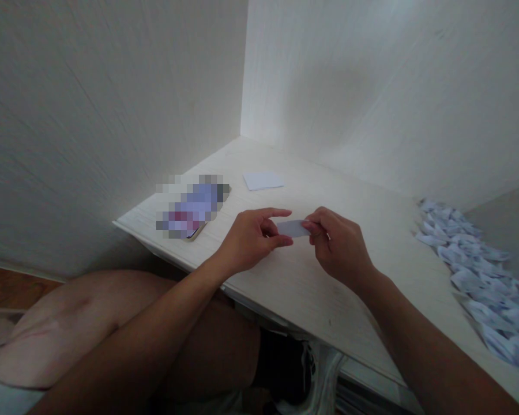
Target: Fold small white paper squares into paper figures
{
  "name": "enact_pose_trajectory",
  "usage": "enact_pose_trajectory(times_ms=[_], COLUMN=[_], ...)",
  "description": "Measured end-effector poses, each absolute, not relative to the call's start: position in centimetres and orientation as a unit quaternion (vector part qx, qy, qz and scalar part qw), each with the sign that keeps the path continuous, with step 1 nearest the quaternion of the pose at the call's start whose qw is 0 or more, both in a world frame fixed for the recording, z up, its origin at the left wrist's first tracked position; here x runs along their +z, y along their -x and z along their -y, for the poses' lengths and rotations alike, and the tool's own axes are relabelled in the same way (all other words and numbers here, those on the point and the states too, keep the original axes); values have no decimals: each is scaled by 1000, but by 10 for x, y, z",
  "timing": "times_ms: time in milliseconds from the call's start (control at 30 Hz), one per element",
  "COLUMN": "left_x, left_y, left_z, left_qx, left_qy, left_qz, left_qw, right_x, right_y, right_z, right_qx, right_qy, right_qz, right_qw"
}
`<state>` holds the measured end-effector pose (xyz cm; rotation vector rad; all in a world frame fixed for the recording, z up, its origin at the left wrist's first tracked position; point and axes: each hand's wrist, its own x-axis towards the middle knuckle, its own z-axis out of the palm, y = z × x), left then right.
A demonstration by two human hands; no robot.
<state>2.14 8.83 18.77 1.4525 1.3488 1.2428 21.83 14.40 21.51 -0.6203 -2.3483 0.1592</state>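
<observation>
Bare forearms [155, 323] come in closest to the camera from seven and five o'clock, above a bent leg [90, 323] at eight o'clock and dark footwear [292, 369] at six. Taking the small pale strip [293, 228] as the clock's centre, it appears to be raised off the white tabletop [398, 253], stretched between the two hands. At three o'clock the right hand [337, 239] pinches its near end between thumb and fingers; at nine, the left hand [259, 236] has thumb and index finger spread apart around the other end, not pinching it, though whether a curled finger behind them touches it I cannot tell. It looks like paper, so it should weigh next to nothing, bend easily and crease wherever it is pressed; a smooth face might slip a little, and a hard tug could tear it. Light fingertip pressure at the two short ends seems the best hold, leaving the middle flat, since gripping the middle would likely buckle it. At eleven o'clock a flat white paper [263, 180] lies on the tabletop, within easy reach and perhaps similar in feel. A blurred-out, phone-like device [194, 210] lies at nine, beyond the left hand. Between three and four, many crumpled-looking pale pieces [480, 276] spread in a broad heap, too indistinct to count.
</observation>
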Motion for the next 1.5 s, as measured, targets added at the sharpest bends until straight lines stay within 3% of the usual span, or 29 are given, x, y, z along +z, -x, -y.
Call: enact_pose_trajectory(times_ms=[400,600,800,1500], left_x=[188,191,192,190], left_y=[-20,-20,-22,-22], left_z=[-88,-87,-84,-84], left_qx=[533,537,528,539], left_qy=[-571,-544,-553,-580], left_qz=[-502,-462,-472,-466], left_qw=[370,450,438,395], right_x=[217,213,210,213], right_y=[-217,-216,-212,-211], right_z=[-142,-141,-137,-136], right_qx=[83,176,252,245], right_qy=[263,293,297,283], right_qz=[892,864,846,860], right_qw=[359,371,363,347])
